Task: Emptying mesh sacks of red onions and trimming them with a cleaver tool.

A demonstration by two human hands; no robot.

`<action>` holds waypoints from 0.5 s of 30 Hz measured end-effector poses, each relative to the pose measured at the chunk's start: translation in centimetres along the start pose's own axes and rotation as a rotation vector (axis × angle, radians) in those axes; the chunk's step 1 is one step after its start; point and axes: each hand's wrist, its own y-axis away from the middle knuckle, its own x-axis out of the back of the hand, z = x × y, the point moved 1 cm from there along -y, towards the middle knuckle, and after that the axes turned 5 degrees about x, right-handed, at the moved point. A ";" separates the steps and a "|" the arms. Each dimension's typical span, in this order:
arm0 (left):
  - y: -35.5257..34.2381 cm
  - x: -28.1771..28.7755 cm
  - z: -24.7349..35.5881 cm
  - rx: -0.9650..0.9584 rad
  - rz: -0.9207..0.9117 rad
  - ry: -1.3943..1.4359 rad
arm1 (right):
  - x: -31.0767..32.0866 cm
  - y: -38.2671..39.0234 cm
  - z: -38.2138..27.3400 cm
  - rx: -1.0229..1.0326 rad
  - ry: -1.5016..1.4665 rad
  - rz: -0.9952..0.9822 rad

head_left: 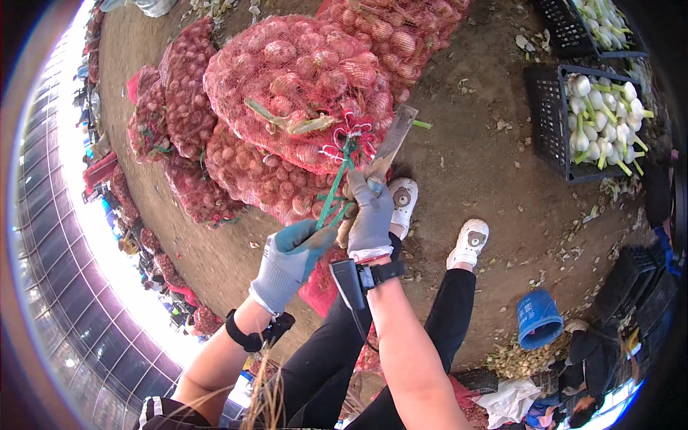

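Note:
A full red mesh sack of garlic bulbs [287,79] lies on top of other sacks in front of me, its neck tied with green strapping [333,197]. My left hand [287,258], in a grey glove with blue-grey fingertips, is closed on the loose end of that strapping and pulls it toward me. My right hand [373,208], gloved alike, is wrapped round the handle of a broad-bladed knife [398,132]. The blade points up and away, beside the sack's tied neck. Part of the strapping passes next to my right fingers; whether they pinch it too is hidden.
More garlic sacks [188,86] are piled at left and behind. Black crates [550,122] of trimmed white garlic stand at right. A blue bucket [539,319] sits on the dirt floor [473,165] near garlic scraps. Another person [591,358] is at lower right. My white clogs [469,244] are below.

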 end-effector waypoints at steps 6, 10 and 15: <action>-0.1 1.6 1.6 -0.063 0.104 0.084 | -0.4 2.6 -0.4 0.068 0.115 0.096; -0.8 1.9 2.4 -0.279 0.004 0.133 | 0.3 3.6 -0.7 0.099 0.181 0.151; -1.1 1.0 1.3 -0.262 -0.362 0.861 | -0.8 2.9 -1.4 0.116 0.118 0.099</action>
